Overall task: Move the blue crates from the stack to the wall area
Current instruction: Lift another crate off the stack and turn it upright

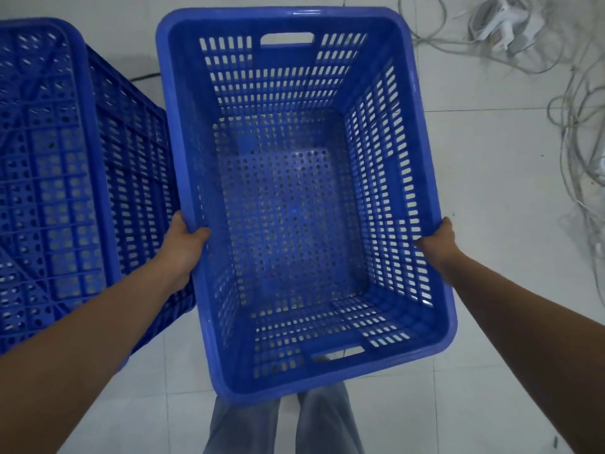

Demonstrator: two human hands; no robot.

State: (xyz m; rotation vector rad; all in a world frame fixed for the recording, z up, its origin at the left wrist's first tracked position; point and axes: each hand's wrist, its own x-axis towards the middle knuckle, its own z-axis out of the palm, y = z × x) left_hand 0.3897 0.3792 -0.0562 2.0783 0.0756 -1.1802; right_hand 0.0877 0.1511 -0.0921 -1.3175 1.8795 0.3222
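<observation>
An empty blue slotted crate (294, 198) fills the middle of the head view, open side up, held above the white tiled floor. My left hand (185, 244) grips its left rim, thumb inside the wall. My right hand (437, 242) grips the right rim the same way. Close on the left stands another blue crate (65, 178) turned upside down, its ribbed underside showing; its side nearly touches the held crate.
A tangle of white cables (576, 103) and a white power strip (504, 24) lie on the floor at the right and top right. My legs (281, 424) in grey trousers show below the crate. White floor tiles (497, 178) spread right of the crate.
</observation>
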